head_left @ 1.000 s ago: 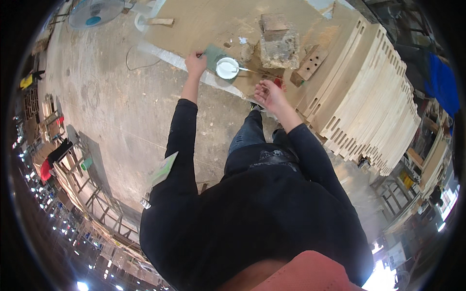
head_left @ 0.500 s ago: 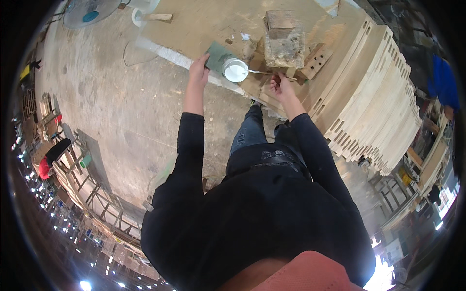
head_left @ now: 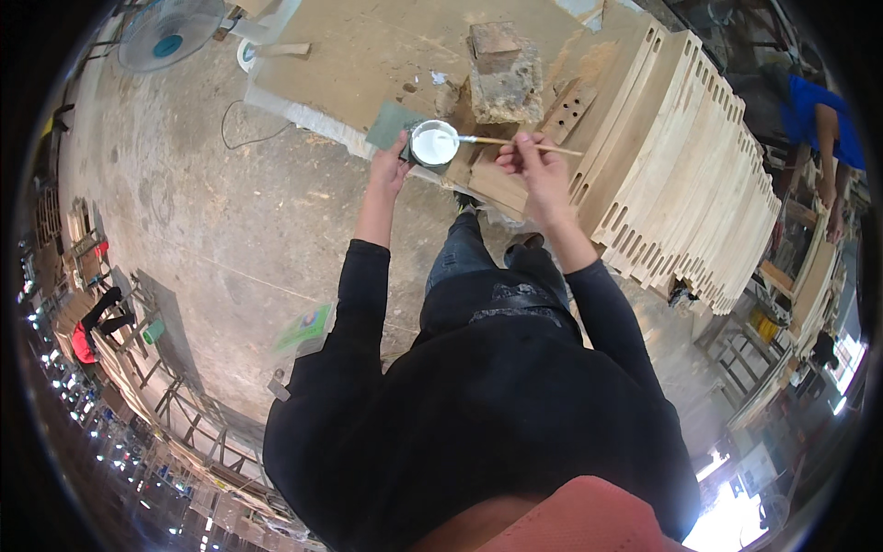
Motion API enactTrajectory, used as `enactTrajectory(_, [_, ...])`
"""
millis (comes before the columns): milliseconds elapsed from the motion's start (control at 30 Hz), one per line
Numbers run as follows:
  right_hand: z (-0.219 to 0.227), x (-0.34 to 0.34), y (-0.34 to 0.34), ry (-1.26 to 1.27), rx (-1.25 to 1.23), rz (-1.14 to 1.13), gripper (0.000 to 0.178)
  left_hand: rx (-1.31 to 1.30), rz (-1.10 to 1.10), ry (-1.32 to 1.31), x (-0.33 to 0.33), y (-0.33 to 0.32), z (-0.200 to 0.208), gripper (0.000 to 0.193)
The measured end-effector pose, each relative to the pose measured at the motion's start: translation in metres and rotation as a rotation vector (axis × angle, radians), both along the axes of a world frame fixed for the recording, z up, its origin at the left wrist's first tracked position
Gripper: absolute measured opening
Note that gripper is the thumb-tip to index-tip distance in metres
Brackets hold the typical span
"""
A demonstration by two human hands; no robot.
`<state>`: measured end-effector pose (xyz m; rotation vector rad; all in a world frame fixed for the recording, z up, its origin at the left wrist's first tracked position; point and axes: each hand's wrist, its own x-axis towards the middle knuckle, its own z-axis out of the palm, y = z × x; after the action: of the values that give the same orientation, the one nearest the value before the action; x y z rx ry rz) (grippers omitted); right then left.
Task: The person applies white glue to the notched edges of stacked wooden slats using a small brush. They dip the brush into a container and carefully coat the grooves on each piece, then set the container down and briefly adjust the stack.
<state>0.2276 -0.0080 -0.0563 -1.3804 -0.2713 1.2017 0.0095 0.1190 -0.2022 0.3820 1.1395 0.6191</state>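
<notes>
Seen from above, a person's bare left hand (head_left: 390,167) and right hand (head_left: 541,173) are working around a small round tub (head_left: 414,145); the tub is sitting at 12 o'clock from the middle of the view, and white paste (head_left: 434,144) is filling it. From the tub, the left hand is reaching in at 8 o'clock; its fingers are gripping a green sheet (head_left: 386,126), though whether they are also touching the tub is impossible to tell. At 3 o'clock from the tub, the right hand is pinching a thin brush (head_left: 497,142) by its wooden handle; the brush is pointing left, its tip meeting the tub's rim. At 2 o'clock a rough block (head_left: 504,87) is standing on a brown board (head_left: 359,55); between 2 and 3 o'clock a holed piece of wood (head_left: 567,109) is lying beside it. Farther out at 3 o'clock, a stack of slotted planks (head_left: 690,175) is fanning outward; beyond it, a person in a blue shirt (head_left: 832,129) is appearing; at 10 o'clock a fan (head_left: 170,37) is standing.
</notes>
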Motion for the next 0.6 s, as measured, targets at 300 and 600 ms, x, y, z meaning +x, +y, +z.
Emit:
enactTrajectory(300, [0.117,0.064,-0.031,-0.421,0.251,0.203,0.026,0.205,-0.141,-0.117,0.048,-0.025,0.128,0.032])
enactTrajectory(600, [0.174,0.103,-0.132,-0.848,0.42,0.198,0.02,0.343,-0.17,-0.217,0.125,-0.085,0.209,0.024])
